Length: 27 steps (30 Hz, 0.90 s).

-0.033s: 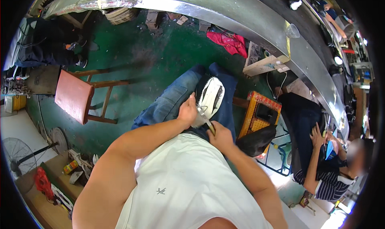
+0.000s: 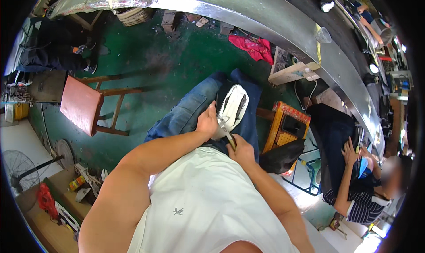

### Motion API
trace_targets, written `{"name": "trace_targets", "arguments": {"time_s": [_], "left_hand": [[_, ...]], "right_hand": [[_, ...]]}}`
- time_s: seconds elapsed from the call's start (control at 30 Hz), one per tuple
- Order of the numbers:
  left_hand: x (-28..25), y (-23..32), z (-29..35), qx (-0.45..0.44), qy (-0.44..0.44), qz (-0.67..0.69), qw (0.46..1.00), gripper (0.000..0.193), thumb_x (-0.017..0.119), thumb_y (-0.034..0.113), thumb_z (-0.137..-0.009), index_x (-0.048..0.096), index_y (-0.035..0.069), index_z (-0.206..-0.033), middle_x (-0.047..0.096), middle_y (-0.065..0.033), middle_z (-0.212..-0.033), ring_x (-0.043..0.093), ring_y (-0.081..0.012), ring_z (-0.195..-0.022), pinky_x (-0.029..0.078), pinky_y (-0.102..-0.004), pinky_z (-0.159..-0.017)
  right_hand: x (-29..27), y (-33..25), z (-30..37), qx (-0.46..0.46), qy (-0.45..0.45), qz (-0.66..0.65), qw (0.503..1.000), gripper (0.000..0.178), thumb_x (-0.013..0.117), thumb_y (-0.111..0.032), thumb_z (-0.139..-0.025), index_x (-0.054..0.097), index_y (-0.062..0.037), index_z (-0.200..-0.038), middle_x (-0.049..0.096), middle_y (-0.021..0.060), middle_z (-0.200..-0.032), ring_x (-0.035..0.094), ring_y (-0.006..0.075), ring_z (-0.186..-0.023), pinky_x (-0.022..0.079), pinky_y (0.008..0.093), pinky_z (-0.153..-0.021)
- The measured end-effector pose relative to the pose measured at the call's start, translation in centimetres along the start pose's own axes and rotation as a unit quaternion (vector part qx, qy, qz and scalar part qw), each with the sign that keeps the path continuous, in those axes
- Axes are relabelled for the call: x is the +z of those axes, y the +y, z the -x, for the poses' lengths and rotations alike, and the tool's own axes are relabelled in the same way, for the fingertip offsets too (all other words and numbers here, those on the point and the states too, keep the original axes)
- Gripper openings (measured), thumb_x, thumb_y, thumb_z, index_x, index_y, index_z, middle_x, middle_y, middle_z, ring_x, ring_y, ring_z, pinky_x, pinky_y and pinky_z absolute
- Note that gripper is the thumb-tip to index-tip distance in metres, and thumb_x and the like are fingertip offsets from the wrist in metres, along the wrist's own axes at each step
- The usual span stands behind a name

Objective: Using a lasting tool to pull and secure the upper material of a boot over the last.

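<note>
A white shoe upper (image 2: 238, 101) with a jagged edge lies across my lap, its open side facing up. My left hand (image 2: 207, 122) is closed around the near end of the upper, thumb pointing away from me. In my right hand (image 2: 242, 149) is a pair of metal pliers (image 2: 226, 128), fingers wrapped round the handle. The head of the pliers rests at the near end of the upper, beside my left hand. Whether the jaws grip the material is too small to tell.
A long metal bench (image 2: 248, 20) curves across the far side and right. To the left stands a stool with a pink seat (image 2: 82, 106); a fan (image 2: 20, 166) is behind it. A woven seat (image 2: 287, 126) and a seated co-worker (image 2: 365, 191) are at the right.
</note>
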<state>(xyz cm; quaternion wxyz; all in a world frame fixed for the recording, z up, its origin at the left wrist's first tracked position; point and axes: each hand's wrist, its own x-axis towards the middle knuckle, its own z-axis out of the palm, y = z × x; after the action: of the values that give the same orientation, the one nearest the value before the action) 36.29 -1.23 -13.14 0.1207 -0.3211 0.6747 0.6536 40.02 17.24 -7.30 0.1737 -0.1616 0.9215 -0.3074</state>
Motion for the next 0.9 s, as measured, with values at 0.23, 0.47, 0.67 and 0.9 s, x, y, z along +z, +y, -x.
{"name": "trace_targets", "arguments": {"time_s": [0.23,0.47,0.67,0.9], "left_hand": [[-0.6,-0.1,1.0,0.167,0.033,-0.124,0.978,0.050,0.035,0.029,-0.109,0.049,-0.005,-0.144,0.057,-0.0295,-0.138,0.055,-0.0462,-0.127,0.044,-0.0459,-0.108],[-0.7,-0.4,1.8,0.256,-0.006,-0.163,0.953,0.051,0.038,0.025,-0.109,0.040,-0.006,-0.150,0.046,-0.0318,-0.149,0.047,-0.0447,-0.137,0.038,-0.0418,-0.114],[-2.0,0.7,2.6,0.300,-0.116,-0.288,0.902,0.057,0.047,0.024,-0.105,0.033,0.016,-0.159,0.020,-0.0372,-0.160,0.062,-0.0533,-0.110,0.054,-0.0481,-0.095],[-2.7,4.0,1.9,0.238,-0.191,-0.445,0.842,0.059,0.048,0.031,-0.105,0.028,0.033,-0.161,0.010,-0.0397,-0.161,0.070,-0.0500,-0.091,0.058,-0.0492,-0.087]], "right_hand": [[-9.6,-1.1,-1.4,-0.017,-0.223,0.058,0.973,0.037,0.063,-0.012,-0.091,0.055,0.0020,-0.124,0.065,0.0270,-0.111,0.062,0.0442,-0.105,0.050,0.0483,-0.093],[-6.5,0.7,-3.5,-0.145,0.034,0.208,0.967,0.035,0.065,-0.010,-0.091,0.056,-0.0010,-0.123,0.065,0.0247,-0.108,0.064,0.0417,-0.103,0.052,0.0462,-0.091],[-3.7,5.0,-2.2,-0.051,0.042,0.073,0.995,0.028,0.069,-0.017,-0.091,0.059,-0.0051,-0.115,0.068,0.0187,-0.102,0.067,0.0401,-0.094,0.054,0.0463,-0.080],[-11.9,5.8,-4.2,0.203,-0.333,-0.164,0.906,0.028,0.062,-0.025,-0.098,0.062,0.0007,-0.108,0.069,0.0209,-0.087,0.069,0.0362,-0.080,0.053,0.0433,-0.074]]}}
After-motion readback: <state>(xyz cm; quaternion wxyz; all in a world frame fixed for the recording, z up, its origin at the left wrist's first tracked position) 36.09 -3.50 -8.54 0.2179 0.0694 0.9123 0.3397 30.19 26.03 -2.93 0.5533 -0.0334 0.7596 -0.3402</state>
